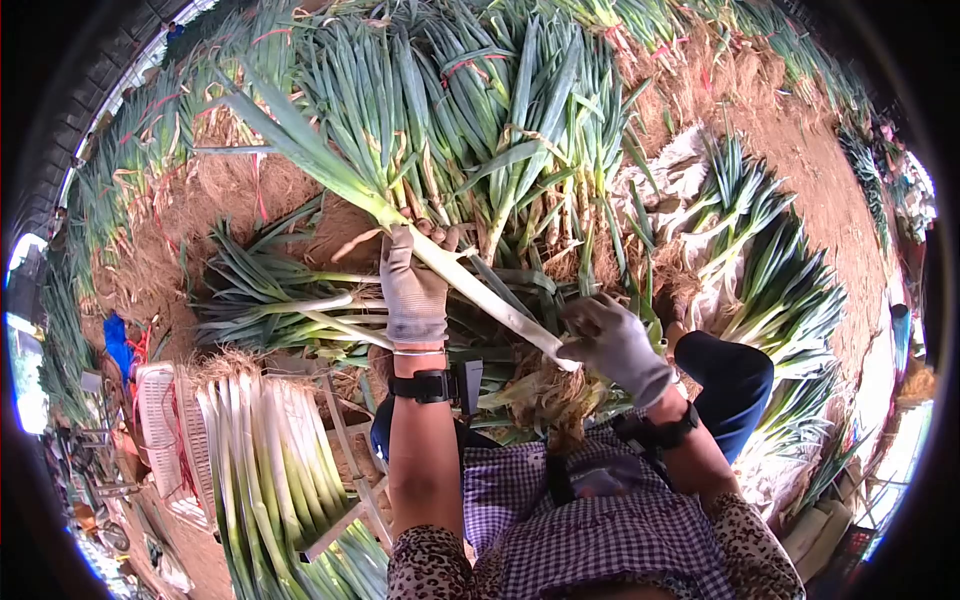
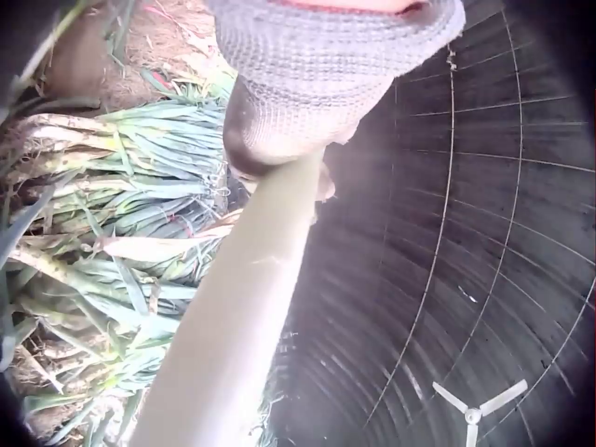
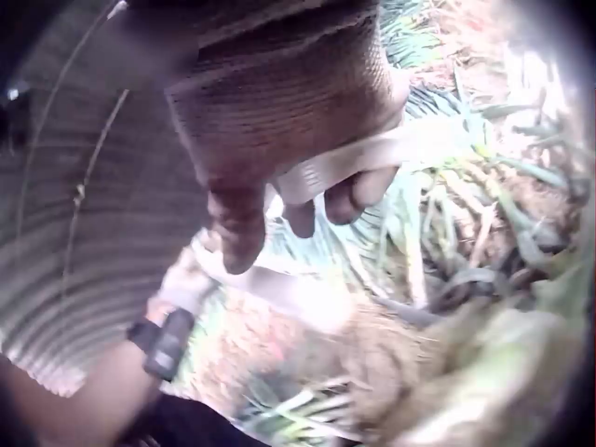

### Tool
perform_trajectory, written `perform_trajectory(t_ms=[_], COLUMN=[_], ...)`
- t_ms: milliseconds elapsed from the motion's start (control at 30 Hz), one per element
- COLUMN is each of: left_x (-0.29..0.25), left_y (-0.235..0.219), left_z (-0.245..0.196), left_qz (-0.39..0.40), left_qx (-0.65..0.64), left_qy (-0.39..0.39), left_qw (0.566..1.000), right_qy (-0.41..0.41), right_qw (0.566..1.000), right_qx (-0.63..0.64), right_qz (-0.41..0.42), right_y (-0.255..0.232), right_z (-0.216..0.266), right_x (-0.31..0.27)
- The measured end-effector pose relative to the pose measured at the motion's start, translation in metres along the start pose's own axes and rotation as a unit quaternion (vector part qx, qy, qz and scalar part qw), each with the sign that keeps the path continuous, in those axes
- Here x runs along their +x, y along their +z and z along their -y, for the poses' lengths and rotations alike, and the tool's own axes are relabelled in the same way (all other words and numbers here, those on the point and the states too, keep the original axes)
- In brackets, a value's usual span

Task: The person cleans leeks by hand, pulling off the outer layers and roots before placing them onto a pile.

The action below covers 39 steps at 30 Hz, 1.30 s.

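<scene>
Your left hand (image 1: 413, 290), in a grey knit glove, wraps its fingers round the upper white shaft of a long leek (image 1: 470, 285), just below where the green leaves fan out. Your right hand (image 1: 612, 345), gloved the same way, closes round the root end of the same leek, so the stalk runs slantwise between your two hands, leaves up and to the left, roots down beside your right knee (image 1: 730, 375). The left wrist view shows the pale shaft (image 2: 242, 317) passing straight through that curled fist (image 2: 307, 84). In the right wrist view, your fingers (image 3: 233, 219) curl over a pale strip of the stalk (image 3: 372, 154).

The leek is held above the ground, over a heap of leeks (image 1: 480, 110) piled on the bare soil ahead of you. A stack of cleaned white leeks (image 1: 265, 450) lies at your left on a low wooden frame, next to a white plastic crate (image 1: 160, 425). More leeks (image 1: 780, 280) lie on pale sheeting at your right.
</scene>
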<state>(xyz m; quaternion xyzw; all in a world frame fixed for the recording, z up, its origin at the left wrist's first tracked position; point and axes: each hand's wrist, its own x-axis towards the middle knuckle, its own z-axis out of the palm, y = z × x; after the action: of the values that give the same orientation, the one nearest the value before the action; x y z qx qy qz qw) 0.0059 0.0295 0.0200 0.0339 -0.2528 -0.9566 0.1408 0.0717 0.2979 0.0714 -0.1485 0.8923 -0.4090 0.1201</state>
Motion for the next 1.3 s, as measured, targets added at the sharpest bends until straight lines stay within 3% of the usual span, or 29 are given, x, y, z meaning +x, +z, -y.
perform_trajectory(t_ms=[100,133,233,367,433,467,500,567,667,700,767,967,1067,1167,1233,1267,1300], left_x=[-0.004,-0.006,-0.009,-0.013,-0.014,-0.013,-0.012,-0.005,-0.015,-0.019,-0.027,-0.043,-0.047,-0.046,-0.044,-0.045,-0.045], left_y=[0.003,0.004,0.0,0.002,0.001,-0.004,-0.008,-0.03,-0.021,-0.02,-0.022,-0.024,-0.038,-0.035,-0.034,-0.028,-0.031], left_z=[0.0,-0.002,-0.01,-0.015,-0.019,-0.023,-0.026,-0.033,-0.037,-0.033,-0.032,-0.042,-0.046,-0.057,-0.06,-0.059,-0.058], left_qz=[-0.025,-0.042,-0.061,-0.106,-0.121,-0.122,-0.122,-0.142,-0.185,-0.19,-0.21,-0.265,-0.246,-0.249,-0.244,-0.254,-0.251], left_qx=[-0.02,-0.02,-0.022,-0.005,-0.002,-0.002,-0.002,-0.03,-0.029,-0.032,-0.028,-0.005,0.013,0.035,0.043,0.039,0.047], left_qy=[-0.008,-0.007,-0.014,0.002,0.022,0.029,0.036,0.016,0.023,0.022,0.024,0.012,0.044,0.083,0.097,0.105,0.108], left_qw=[0.999,0.999,0.998,0.994,0.992,0.992,0.992,0.989,0.982,0.981,0.977,0.964,0.968,0.964,0.964,0.961,0.961], right_qy=[-0.069,-0.013,0.006,-0.098,-0.019,0.03,0.096,0.159,0.194,0.206,0.274,0.308,0.348,0.302,0.136,0.024,-0.094], right_qw=[0.997,1.0,1.0,0.993,0.981,0.882,0.851,0.814,0.808,0.825,0.832,0.804,0.822,0.902,0.943,0.965,0.95], right_qx=[-0.017,-0.019,0.03,-0.011,0.185,0.467,0.514,0.548,0.525,0.506,0.458,0.496,0.447,0.24,0.182,0.161,0.016], right_qz=[-0.03,-0.016,-0.004,-0.069,-0.061,-0.047,-0.058,-0.11,-0.184,-0.145,-0.155,-0.114,-0.066,0.195,0.242,0.205,0.296], right_y=[0.029,0.036,0.042,0.05,0.041,0.041,0.033,0.012,0.004,0.001,0.004,0.01,0.014,0.04,0.096,0.13,0.169], right_z=[0.011,0.01,0.017,0.018,0.019,0.006,0.001,-0.004,-0.042,-0.046,-0.044,-0.069,-0.07,-0.131,-0.159,-0.17,-0.2], right_x=[0.024,0.03,0.029,0.023,0.014,0.011,0.007,-0.009,-0.038,-0.048,-0.064,-0.068,-0.061,-0.068,-0.06,-0.052,-0.047])
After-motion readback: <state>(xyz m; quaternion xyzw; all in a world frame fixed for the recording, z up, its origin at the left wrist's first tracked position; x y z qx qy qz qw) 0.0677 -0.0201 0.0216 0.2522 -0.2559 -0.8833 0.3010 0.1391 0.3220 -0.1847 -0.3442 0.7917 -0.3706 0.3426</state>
